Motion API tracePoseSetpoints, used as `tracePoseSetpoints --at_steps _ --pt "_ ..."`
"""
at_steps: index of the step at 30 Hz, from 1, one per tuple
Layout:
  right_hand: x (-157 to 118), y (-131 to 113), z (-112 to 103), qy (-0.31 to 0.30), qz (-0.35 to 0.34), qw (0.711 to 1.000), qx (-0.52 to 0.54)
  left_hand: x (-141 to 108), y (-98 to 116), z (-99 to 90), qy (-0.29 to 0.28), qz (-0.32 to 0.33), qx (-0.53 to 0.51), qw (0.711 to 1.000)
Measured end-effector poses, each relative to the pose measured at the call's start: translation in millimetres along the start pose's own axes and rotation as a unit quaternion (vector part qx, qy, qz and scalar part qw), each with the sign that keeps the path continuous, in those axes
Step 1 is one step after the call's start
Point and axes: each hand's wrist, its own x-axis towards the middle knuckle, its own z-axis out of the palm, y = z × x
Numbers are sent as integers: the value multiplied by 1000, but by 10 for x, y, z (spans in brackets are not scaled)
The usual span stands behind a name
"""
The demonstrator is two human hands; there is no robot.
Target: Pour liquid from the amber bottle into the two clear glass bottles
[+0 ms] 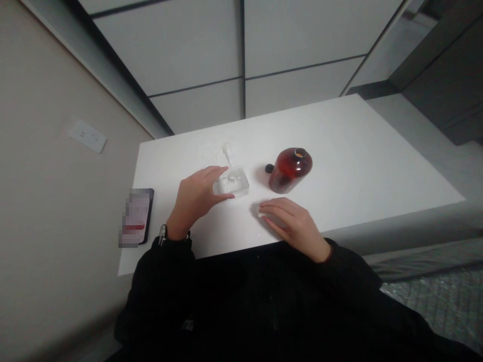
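Note:
My left hand point(199, 193) has its thumb and fingers around the sides of a clear, square-shaped container point(237, 187), which stands on the white table. Behind that container lies a slim white piece point(227, 153), too blurred to name. Low over the front of the table, my right hand point(290, 221) is closed in a pinch on a small white object point(260, 211), mostly covered by the fingers. Beyond this hand stands a red-brown bottle point(289, 173), its mouth uncovered. A small black cap point(269, 168) rests just left of the bottle.
The white table point(362, 166) reaches to the right. At its left end a phone point(139, 216) lies near the beige wall, which carries a socket plate point(89, 136). Pale panelled doors point(294, 40) rise behind the far edge. Some pale smears show at the back left.

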Motion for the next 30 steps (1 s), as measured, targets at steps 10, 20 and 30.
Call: tracePoseSetpoints --at_steps 10,20,30 --pt "358 -157 518 -163 -89 982 -30 -51 -83 50 30 2 -3 1000" --pt "283 124 421 -121 36 991 -46 -108 -142 57 38 -14 -25 999" --pt "187 45 421 -138 -20 987 -74 -125 -154 38 44 -8 -26 999"
